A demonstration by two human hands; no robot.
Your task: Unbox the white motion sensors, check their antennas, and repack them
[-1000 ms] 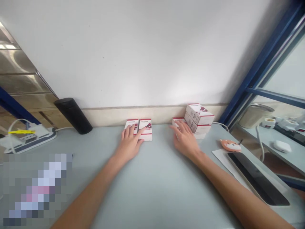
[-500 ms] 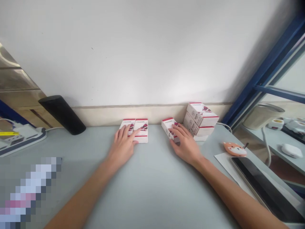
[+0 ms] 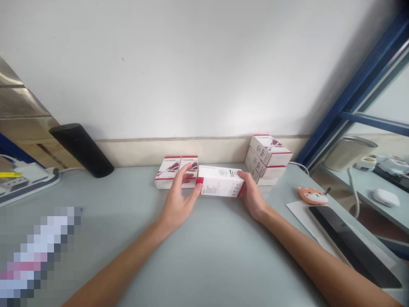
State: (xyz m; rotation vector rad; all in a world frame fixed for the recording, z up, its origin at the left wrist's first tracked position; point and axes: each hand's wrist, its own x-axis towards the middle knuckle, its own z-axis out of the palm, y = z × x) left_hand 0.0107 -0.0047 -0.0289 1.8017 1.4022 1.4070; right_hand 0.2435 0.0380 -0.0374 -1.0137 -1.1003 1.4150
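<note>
The grey desk leaves a way in across the lower middle of the frame, up to the white box held between the left hand and right hand. In the way along the far edge are two boxes at centre and a stack of boxes to their right (the wall closes off everything behind). A black flask blocks the left, a tablet the lower right

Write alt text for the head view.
Two hands hold a white-and-red printed box between them, the left hand at its left end, the right hand at its right end, over a pale grey desk. Two similar boxes lie just behind, and a stack of them stands by the wall at right.
</note>
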